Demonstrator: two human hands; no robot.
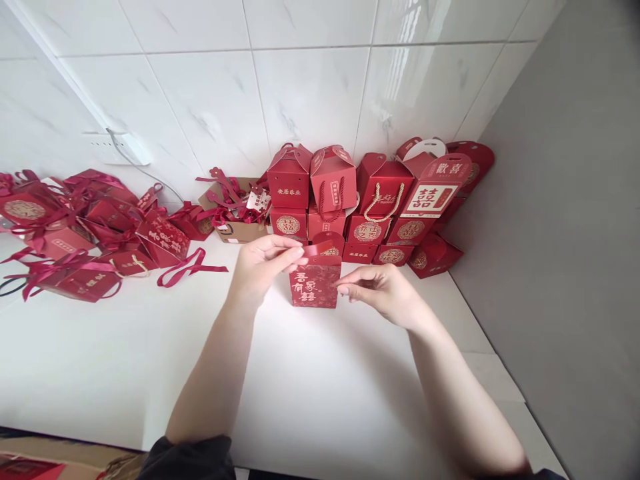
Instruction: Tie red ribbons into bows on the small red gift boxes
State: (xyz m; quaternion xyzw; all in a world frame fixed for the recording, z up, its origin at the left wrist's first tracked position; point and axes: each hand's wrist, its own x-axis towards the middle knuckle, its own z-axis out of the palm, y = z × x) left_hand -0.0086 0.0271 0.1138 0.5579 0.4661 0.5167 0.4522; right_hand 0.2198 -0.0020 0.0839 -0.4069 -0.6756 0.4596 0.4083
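A small red gift box (315, 290) with pale Chinese characters stands upright on the white table, between my hands. Its top flap shows a small hole. My left hand (267, 263) is above its left side, thumb and fingers pinched on a red ribbon (320, 249) that stretches rightward over the box top. My right hand (377, 290) is at the box's right edge with thumb and forefinger pressed together. Whatever lies between those fingertips is too small to make out.
Stacked red gift boxes (367, 230) stand behind against the tiled wall. More ribboned boxes (95, 233) are heaped at left, near a loose ribbon (187, 267). A cardboard box (243, 230) holds tags and ribbons. A grey panel (560, 200) rises at right.
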